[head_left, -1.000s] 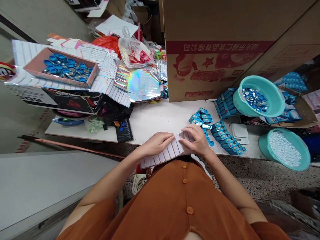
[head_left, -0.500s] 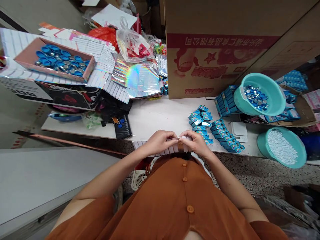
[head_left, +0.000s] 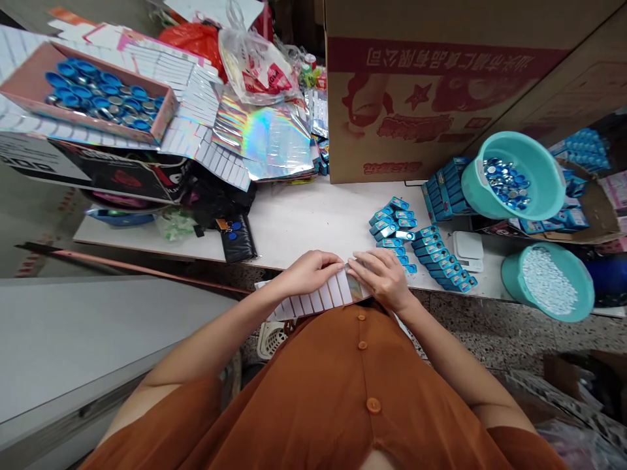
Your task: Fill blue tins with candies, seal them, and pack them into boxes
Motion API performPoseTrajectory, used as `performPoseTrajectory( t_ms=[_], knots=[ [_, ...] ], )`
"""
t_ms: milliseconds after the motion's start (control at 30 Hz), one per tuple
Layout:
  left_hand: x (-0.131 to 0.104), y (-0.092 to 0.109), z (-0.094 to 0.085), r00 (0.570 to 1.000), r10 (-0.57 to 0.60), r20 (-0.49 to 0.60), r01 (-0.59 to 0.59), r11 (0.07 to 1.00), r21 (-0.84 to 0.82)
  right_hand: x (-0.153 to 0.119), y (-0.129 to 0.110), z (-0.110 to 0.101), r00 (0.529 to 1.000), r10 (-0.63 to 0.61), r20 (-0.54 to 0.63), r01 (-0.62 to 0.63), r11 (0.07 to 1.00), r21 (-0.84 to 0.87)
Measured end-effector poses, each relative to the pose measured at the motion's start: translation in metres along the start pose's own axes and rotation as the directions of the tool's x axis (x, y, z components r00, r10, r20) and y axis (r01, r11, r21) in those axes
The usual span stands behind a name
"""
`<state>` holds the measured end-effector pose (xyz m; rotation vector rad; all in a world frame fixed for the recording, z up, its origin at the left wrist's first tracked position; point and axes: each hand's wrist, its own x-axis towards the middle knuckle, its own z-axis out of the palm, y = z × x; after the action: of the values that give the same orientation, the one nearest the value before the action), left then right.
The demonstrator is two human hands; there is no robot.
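A sheet of stickers (head_left: 321, 295) lies between my hands at the table's front edge, white strips parted by thin brown lines. At its upper edge, my left hand (head_left: 313, 269) has thumb and forefinger pinched together. My right hand (head_left: 385, 275) bends over the sheet's right end, fingers close together against it; its thumb is mostly hidden. Under the right fingers a shiny greyish part of the sheet shows. Just beyond the right hand stand small blue boxes (head_left: 392, 222) in a loose cluster, with a tighter row of blue boxes (head_left: 443, 261) to their right.
A turquoise basin (head_left: 543, 176) holds blue and silver caps; a lower turquoise basin (head_left: 514, 277) holds small white pieces. A white scale (head_left: 467, 248) sits nearby. Behind stands a large carton (head_left: 406, 150). Left are a black wallet (head_left: 238, 238), shiny sheets (head_left: 279, 140) and a pink box (head_left: 164, 121) of caps.
The sheet has turned so its striped face shows more. My right hand has changed from a pinch to fingers laid over the sheet's right end. The view has shifted slightly.
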<state>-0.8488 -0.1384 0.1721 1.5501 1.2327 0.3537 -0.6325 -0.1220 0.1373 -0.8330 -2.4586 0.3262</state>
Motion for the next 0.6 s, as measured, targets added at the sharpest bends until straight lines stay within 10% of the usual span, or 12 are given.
performPoseTrajectory(
  t_ms=[600],
  knots=[
    [-0.007, -0.003, 0.014, 1.000, -0.023, -0.017, 0.022, 0.999, -0.023, -0.016, -0.011, 0.008, 0.997, -0.015, -0.078, 0.026, 0.991, 0.134]
  ],
)
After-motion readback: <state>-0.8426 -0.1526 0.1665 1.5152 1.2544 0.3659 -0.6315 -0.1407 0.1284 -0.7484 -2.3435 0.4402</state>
